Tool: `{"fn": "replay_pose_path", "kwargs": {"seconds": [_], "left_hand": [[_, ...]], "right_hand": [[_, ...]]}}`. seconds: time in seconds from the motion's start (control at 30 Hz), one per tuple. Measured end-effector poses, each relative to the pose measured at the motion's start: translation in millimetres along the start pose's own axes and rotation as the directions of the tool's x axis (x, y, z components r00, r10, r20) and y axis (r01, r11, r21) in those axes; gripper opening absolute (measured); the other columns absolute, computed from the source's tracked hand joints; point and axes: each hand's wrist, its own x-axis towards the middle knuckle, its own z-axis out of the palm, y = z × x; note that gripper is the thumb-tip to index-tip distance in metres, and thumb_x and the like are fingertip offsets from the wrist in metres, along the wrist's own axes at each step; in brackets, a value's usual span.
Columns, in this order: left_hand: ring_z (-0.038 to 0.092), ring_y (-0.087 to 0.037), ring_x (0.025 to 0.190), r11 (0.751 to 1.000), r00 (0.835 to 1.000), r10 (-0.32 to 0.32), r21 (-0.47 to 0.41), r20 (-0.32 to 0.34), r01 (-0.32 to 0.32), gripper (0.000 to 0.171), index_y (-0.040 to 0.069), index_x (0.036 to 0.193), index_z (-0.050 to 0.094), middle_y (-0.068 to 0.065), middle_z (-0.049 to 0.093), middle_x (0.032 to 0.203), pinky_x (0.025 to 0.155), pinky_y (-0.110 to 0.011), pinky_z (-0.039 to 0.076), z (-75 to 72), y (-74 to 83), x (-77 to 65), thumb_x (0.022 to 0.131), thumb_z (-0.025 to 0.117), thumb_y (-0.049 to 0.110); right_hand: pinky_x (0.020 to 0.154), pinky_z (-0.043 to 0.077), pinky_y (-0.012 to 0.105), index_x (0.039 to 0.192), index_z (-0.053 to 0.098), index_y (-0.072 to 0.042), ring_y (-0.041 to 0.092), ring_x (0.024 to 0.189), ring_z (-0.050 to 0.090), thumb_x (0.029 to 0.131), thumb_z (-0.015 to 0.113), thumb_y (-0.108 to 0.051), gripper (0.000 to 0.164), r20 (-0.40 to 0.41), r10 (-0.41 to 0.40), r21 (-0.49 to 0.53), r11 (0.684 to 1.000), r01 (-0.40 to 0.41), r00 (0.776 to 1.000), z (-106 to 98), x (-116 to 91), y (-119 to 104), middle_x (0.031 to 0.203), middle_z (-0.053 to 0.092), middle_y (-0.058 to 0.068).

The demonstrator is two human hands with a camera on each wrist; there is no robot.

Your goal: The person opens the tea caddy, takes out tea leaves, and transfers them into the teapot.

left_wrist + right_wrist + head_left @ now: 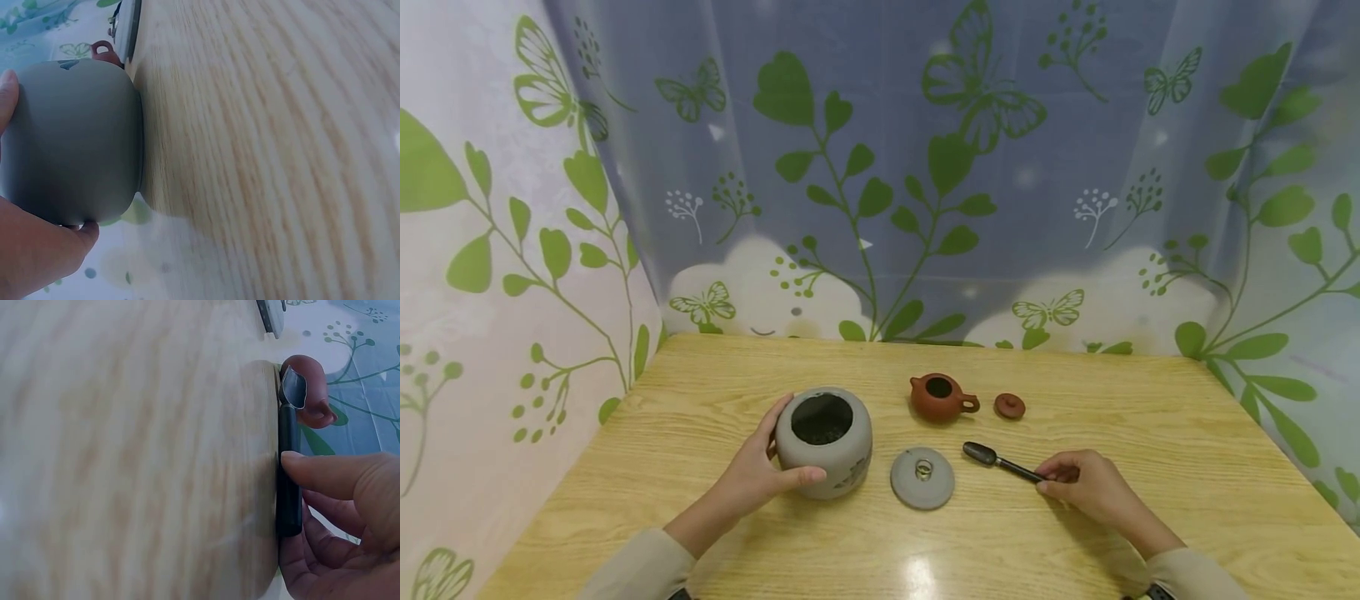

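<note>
A round grey jar (842,454) stands uncovered on the table at the left, dark inside, with a dark pattern on its side. My left hand (752,471) grips it from the left, thumb across the front and fingers round the back. In the left wrist view the jar (75,137) hides part of those fingers. To the right lies a small scoop (981,453) with a black handle. Thumb and fingers of my right hand (1086,483) pinch the handle's end. In the right wrist view the scoop's handle (289,434) runs close along the tabletop.
Between the hands lies a grey lid (922,492) with a ring-shaped metal knob. Behind it sits a reddish-brown teapot (936,406) without its lid, handle to the right. The small teapot lid (1010,407) lies beside it. A patterned curtain (880,208) hangs behind the wooden table (700,392).
</note>
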Motion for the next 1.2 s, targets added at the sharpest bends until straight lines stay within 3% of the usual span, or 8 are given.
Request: {"fn": "replay_pose_path", "kwargs": {"seconds": [0.83,1.03,1.2], "left_hand": [[0.009,-0.032,0.147,1.0,1.0,-0.004,0.002,0.0,0.004,0.111,0.019,0.155,0.009,-0.009,0.012,0.16,0.117,-0.051,0.016,-1.0,5.5,-2.5,0.074,0.084,0.028],[0.013,-0.034,0.146,1.0,1.0,0.005,0.028,-0.001,-0.005,0.105,0.017,0.155,0.014,-0.012,0.015,0.159,0.115,-0.054,0.02,-3.0,17.0,1.1,0.076,0.083,0.028],[0.014,-0.036,0.145,0.995,0.999,0.027,0.097,-0.031,-0.024,0.1,0.028,0.154,0.018,-0.011,0.013,0.16,0.111,-0.06,0.025,-1.4,37.9,9.5,0.077,0.081,0.038]], "right_hand": [[0.057,0.049,0.026,0.099,0.072,-0.005,0.015,0.075,0.059,0.085,0.074,-0.021,0.022,0.012,-0.031,-0.006,1.0,0.031,0.999,-1.1,-1.0,-3.3,0.083,0.064,0.001],[0.067,0.053,0.029,0.106,0.07,-0.004,0.017,0.082,0.063,0.089,0.07,-0.022,0.025,-0.008,-0.048,-0.012,0.999,0.048,0.999,-7.2,5.9,-7.7,0.093,0.069,0.003],[0.072,0.055,0.035,0.11,0.069,-0.002,0.021,0.088,0.064,0.091,0.068,-0.025,0.03,-0.077,-0.049,0.002,0.999,0.049,0.996,-15.7,15.5,-18.2,0.099,0.069,0.007]]}}
